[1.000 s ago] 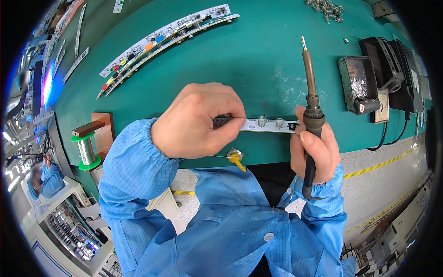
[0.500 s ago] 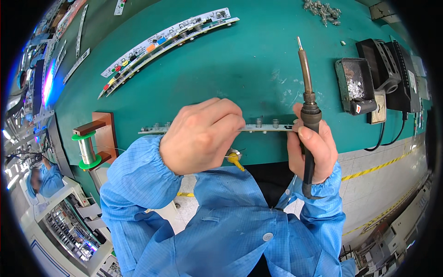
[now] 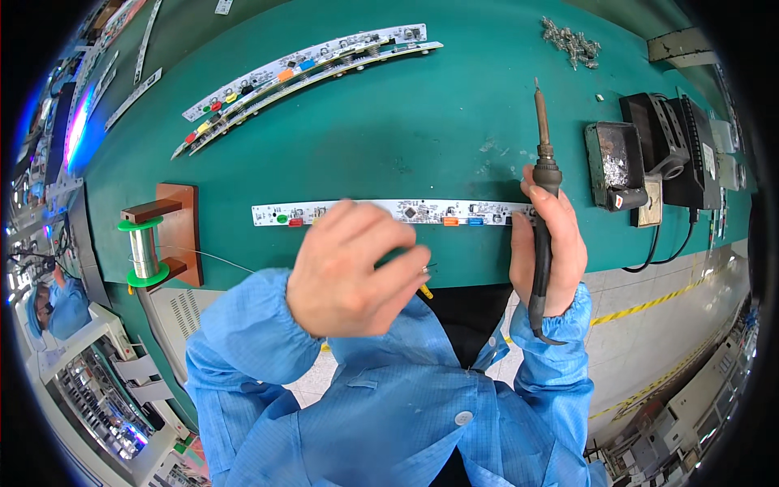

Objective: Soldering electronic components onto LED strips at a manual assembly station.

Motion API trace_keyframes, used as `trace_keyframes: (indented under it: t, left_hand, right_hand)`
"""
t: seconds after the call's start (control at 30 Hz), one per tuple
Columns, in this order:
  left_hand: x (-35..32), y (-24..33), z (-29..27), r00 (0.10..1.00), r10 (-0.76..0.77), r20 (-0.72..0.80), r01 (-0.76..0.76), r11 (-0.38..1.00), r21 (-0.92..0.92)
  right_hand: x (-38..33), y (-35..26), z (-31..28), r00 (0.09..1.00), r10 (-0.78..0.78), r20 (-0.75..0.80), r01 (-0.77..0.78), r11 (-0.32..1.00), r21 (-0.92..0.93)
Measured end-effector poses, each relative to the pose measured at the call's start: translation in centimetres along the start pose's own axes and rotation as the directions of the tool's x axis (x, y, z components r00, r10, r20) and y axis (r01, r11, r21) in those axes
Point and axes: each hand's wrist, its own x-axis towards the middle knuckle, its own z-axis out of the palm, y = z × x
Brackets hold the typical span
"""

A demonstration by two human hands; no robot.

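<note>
A long white circuit board lies face up in front of me, with green, red, orange and blue parts along it. My right hand holds a soldering iron, its tip pointing away from me; the fingers are at the board's right end. My left hand is curled over the board's near edge and covers part of it. Its fingers are closed, and what they hold is mostly hidden. Beside its fingertips show a thin wire end and a small yellow piece. Solder wire runs from a spool toward my left sleeve.
More circuit boards lie at the far left. A pile of small metal springs is at the far right. To the right stand a dark metal tray and a black soldering station with a cable. The green mat ends near my waist.
The board has turned from standing on its edge to lying face up. My left hand has come off it and moved slightly nearer to me. My right hand still holds the iron.
</note>
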Motion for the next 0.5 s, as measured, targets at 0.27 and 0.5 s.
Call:
trace_keyframes:
  t: [0.27,0.5]
  left_hand:
    - [-3.0,1.5,1.4,0.963,-0.149,-0.223,0.120,0.983,-0.138]
    - [-1.1,-0.2,1.9,0.923,-0.277,-0.268,0.238,0.957,-0.169]
  right_hand:
    - [-1.2,-2.6,-2.0,1.000,0.029,-0.002,-0.028,0.997,0.078]
    - [-0.8,-6.8,-2.3,0.997,-0.055,-0.061,0.060,0.994,0.092]
